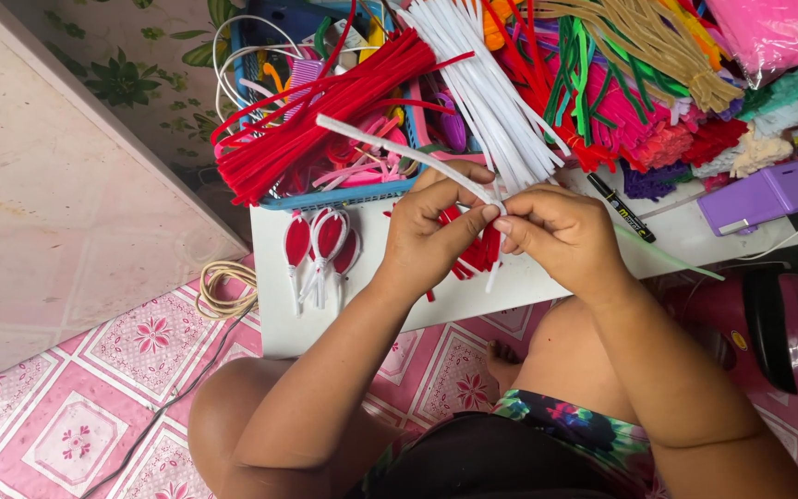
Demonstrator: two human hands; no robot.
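My left hand (431, 236) and my right hand (561, 231) meet over a white board (528, 286). Both pinch a white pipe cleaner (399, 152) that runs up and left from my fingertips. Against my left palm sits a small red pipe-cleaner piece (473, 249), partly hidden by my fingers. The free end of the white stem points at a bundle of red pipe cleaners (316, 120).
Finished red-and-white petal shapes (320, 245) lie on the board's left. A blue basket (344, 196) holds red, white (482, 83) and coloured stems. A black marker (622, 208), a purple box (764, 196), a pink appliance (787, 328) and a coiled cord (225, 288) lie around.
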